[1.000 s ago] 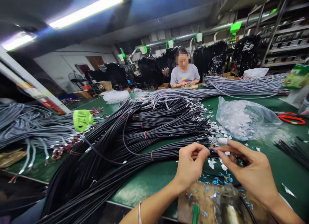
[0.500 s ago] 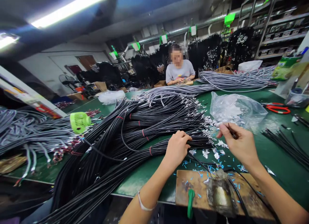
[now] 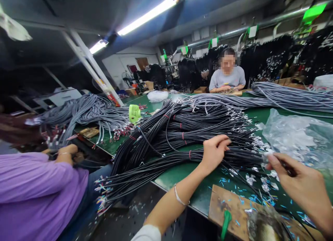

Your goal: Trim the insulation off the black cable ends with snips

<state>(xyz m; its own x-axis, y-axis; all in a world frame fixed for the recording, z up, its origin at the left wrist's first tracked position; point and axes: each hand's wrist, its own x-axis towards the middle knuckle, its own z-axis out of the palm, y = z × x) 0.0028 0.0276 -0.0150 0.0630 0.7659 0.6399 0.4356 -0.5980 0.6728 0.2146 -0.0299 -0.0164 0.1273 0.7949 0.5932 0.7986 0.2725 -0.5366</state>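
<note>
My left hand [image 3: 214,152] curls over a bundle of black cables [image 3: 197,153] near its right end, fingers bent and closed on the cables. My right hand [image 3: 299,183] is closed, thumb and finger pinching a whitish, foil-like piece [image 3: 267,157] at the cable tips, which are blurred. Something dark shows inside that palm, its kind unclear. Silvery scraps [image 3: 251,179] lie on the green table just below the cable ends. More black bundles tied with red bands lie behind my left hand.
A wooden board [image 3: 229,203] with a green lever [image 3: 226,222] sits at the front edge. Clear plastic bag [image 3: 299,133] at right; grey cables [image 3: 223,101] behind; green basket-like item [image 3: 134,113] at left. A person in purple [image 3: 44,196] sits left, another person [image 3: 227,79] opposite.
The view has swung left, bringing the person in purple into sight. My left hand's fingers have straightened slightly above the cables. My right hand still pinches the whitish piece.
</note>
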